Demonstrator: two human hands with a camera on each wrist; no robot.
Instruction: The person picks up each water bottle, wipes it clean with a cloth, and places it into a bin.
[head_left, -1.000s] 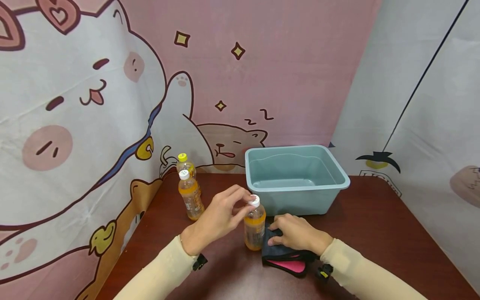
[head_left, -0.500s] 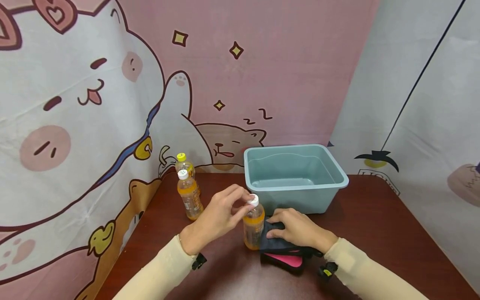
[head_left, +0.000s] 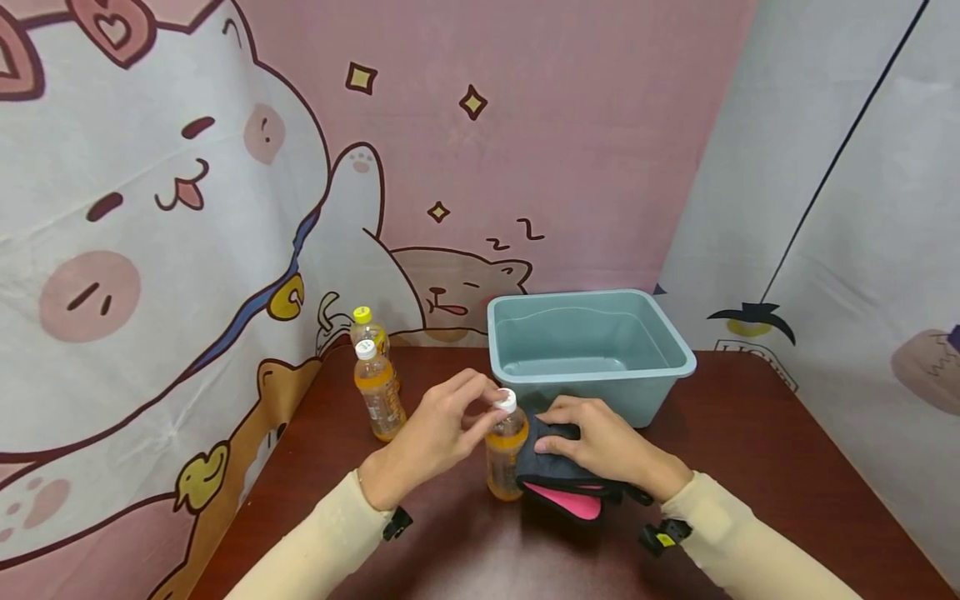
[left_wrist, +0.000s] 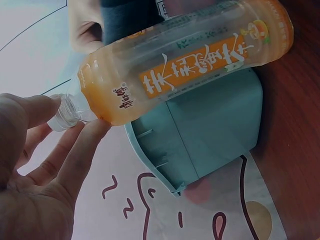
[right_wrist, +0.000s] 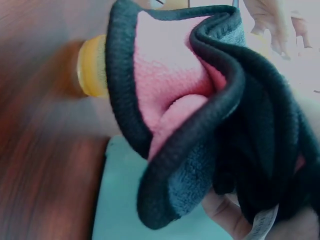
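My left hand [head_left: 442, 429] pinches the white cap of a plastic bottle [head_left: 504, 458] that stands upright on the table. In the left wrist view the thumb and fingers close round its neck, and the bottle [left_wrist: 190, 65] shows an orange label with white characters. My right hand [head_left: 603, 442] grips a folded cloth [head_left: 558, 458], dark grey-blue with black edging and a pink inner side, right against the bottle's right side. Up close in the right wrist view, the bunched cloth [right_wrist: 175, 60] hides most of my right hand and much of the bottle.
A blue-green plastic tub [head_left: 592, 379] stands just behind the bottle and cloth. Two more bottles are at the left: a white-capped one [head_left: 382, 400] and, behind it, a yellow-capped one [head_left: 363, 321]. A patterned curtain [head_left: 585, 150] surrounds the brown table [head_left: 757, 483].
My right hand has lifted slightly and shifted away from me, drawing the cloth up along the bottle's side. The left hand keeps its place on the cap.
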